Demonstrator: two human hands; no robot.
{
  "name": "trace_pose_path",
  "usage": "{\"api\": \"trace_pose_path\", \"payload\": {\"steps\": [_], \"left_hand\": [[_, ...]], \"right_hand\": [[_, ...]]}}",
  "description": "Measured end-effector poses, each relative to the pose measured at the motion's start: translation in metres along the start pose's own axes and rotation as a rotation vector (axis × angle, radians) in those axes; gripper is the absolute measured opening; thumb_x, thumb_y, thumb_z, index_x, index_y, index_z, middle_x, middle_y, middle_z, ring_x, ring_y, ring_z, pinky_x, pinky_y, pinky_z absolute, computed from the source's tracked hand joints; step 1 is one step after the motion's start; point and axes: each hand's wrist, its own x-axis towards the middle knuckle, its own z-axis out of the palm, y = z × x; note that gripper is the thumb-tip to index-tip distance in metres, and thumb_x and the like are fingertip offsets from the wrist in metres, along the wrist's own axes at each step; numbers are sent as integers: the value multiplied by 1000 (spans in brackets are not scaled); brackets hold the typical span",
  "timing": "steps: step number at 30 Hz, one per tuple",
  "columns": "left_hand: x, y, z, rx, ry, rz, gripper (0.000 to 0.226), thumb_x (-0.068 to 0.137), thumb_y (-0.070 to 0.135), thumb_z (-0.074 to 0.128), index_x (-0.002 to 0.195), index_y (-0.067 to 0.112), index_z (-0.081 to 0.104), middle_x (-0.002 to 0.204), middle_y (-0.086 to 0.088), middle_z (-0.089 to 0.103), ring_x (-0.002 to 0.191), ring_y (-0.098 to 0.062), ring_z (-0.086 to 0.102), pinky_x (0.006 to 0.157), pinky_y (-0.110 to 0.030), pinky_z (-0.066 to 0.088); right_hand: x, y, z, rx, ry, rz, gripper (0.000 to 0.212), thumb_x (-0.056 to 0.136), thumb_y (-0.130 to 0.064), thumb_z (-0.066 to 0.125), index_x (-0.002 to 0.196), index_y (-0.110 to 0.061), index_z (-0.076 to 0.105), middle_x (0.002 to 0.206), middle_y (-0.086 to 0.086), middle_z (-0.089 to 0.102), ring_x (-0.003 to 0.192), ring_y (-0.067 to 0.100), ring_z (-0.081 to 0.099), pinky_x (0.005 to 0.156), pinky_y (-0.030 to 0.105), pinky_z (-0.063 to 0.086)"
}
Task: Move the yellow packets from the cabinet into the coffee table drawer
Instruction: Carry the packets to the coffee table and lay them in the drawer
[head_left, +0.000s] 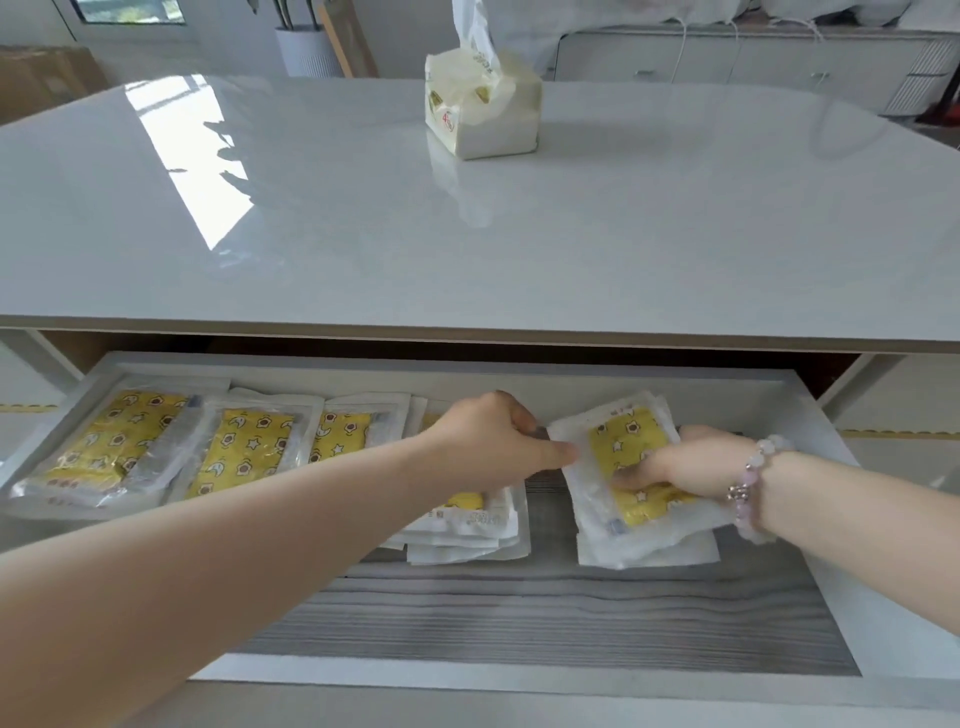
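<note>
Nearest me, the left forearm (234, 530) runs diagonally up over the front rim of the open drawer (519, 613), whose wood-grain bottom shows bare along the near side. At its end my left hand (498, 441) sits over the middle stack (467, 525), knuckles up and fingers curled down at the far side. Its thumb stretches right until the tip touches the left edge of the right stack (623, 545). Whether those curled fingers pinch anything I cannot tell, because the hand hides it.

My right hand (680, 462), with a pale beaded bracelet (748, 483) on the wrist, comes in from the right and grips the right stack. Its fingers curl across the yellow face of the top packet (623, 441), and the palm covers the right edge. That stack lies skewed to the drawer walls, toward the back right. The two hands are near each other and meet only at that stack.

Further left, three more yellow packets (244, 452) lie overlapping in a row along the back of the drawer. Above the drawer the glossy white counter (467, 234) carries a tissue pack (483, 109) at its far side.
</note>
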Motion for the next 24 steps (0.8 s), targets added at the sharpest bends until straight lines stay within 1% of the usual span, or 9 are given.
{"api": "trace_pose_path", "payload": {"steps": [3, 5, 7, 9, 10, 12, 15, 20, 24], "left_hand": [[-5, 7, 0, -78, -49, -112, 90, 69, 70, 63, 136, 14, 42, 105, 1, 63, 101, -13, 59, 85, -26, 45], [-7, 6, -1, -107, -43, -140, 103, 67, 71, 63, 145, 13, 29, 127, 0, 55, 115, -17, 52, 89, -28, 41], [-7, -1, -8, -172, 8, -97, 97, 66, 64, 70, 142, 16, 35, 139, 1, 47, 121, -17, 47, 91, -27, 41], [-6, -9, -16, -214, 63, -59, 74, 64, 57, 76, 124, 23, 51, 126, 5, 56, 108, -12, 54, 88, -26, 45], [-6, -14, -19, -226, 87, -56, 72, 62, 56, 78, 122, 24, 54, 119, 6, 60, 103, -11, 57, 87, -27, 47], [-8, -22, -27, -182, 150, -79, 73, 66, 54, 77, 125, 19, 54, 111, 4, 63, 99, -15, 59, 82, -27, 48], [-17, -40, -42, -38, 263, -126, 82, 73, 52, 72, 138, 12, 43, 125, -4, 57, 106, -20, 53, 79, -25, 38], [-31, -77, -76, -174, 340, -251, 92, 72, 28, 80, 146, 5, 31, 137, -9, 49, 84, -12, 54, 85, -25, 34], [-27, -103, -83, -164, 236, -349, 102, 51, 41, 86, 136, 2, 46, 124, -12, 61, 110, -26, 57, 96, -32, 43]], "right_hand": [[-8, -10, 6, 137, -28, -74, 91, 43, -56, 88, 114, -9, 57, 116, 4, 60, 105, 24, 60, 84, 35, 50], [-14, -22, 15, 294, -88, -119, 78, 40, -52, 89, 107, -18, 65, 123, 4, 59, 112, 24, 56, 92, 37, 48], [-22, -35, 24, 367, -121, -167, 74, 45, -57, 85, 111, -26, 67, 132, 4, 56, 120, 22, 53, 104, 37, 41], [-19, -42, 31, 392, -139, -195, 109, 33, -77, 75, 127, -26, 57, 137, 0, 51, 123, 24, 52, 107, 42, 38], [-16, -47, 35, 411, -168, -222, 109, 38, -80, 70, 131, -26, 53, 139, -1, 49, 124, 24, 51, 109, 44, 36], [-19, -59, 42, 424, -213, -269, 82, 68, -70, 58, 135, -24, 49, 142, -2, 45, 128, 24, 47, 112, 45, 32], [-22, -66, 52, 367, -235, -308, 52, 97, -44, 40, 143, -21, 38, 150, 4, 35, 136, 24, 36, 113, 38, 29], [-17, -62, 61, 318, -233, -231, 34, 95, -25, 50, 128, -15, 51, 143, 6, 43, 125, 22, 44, 93, 26, 32], [-11, -67, 63, 291, -157, -184, 45, 89, -19, 58, 132, -8, 49, 135, 9, 48, 106, 19, 46, 86, 29, 35]]}}
